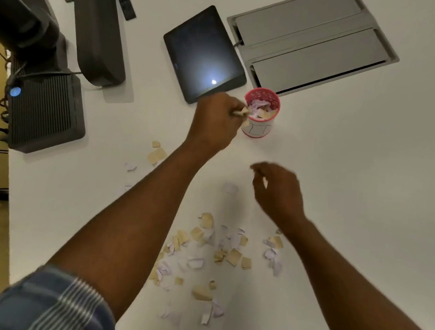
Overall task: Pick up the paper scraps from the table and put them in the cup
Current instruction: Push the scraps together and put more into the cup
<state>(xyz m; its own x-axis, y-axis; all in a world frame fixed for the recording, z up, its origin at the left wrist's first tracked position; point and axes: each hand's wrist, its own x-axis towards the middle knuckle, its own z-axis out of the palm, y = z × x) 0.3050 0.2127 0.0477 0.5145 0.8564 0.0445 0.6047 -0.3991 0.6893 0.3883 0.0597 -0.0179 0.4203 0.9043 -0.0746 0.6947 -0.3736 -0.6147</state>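
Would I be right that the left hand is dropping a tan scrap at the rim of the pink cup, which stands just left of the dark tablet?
Not quite: the head view shows the pink cup standing just right of the dark tablet, at its near corner. The rest holds: the left hand pinches a tan scrap at the cup's rim.

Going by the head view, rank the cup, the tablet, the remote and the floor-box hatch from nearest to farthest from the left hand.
From the left hand:
1. Cup, right beside its fingertips.
2. Tablet, just beyond the hand.
3. Hatch, beyond the cup to the right, and the remote, far to the upper left, are too close to call.
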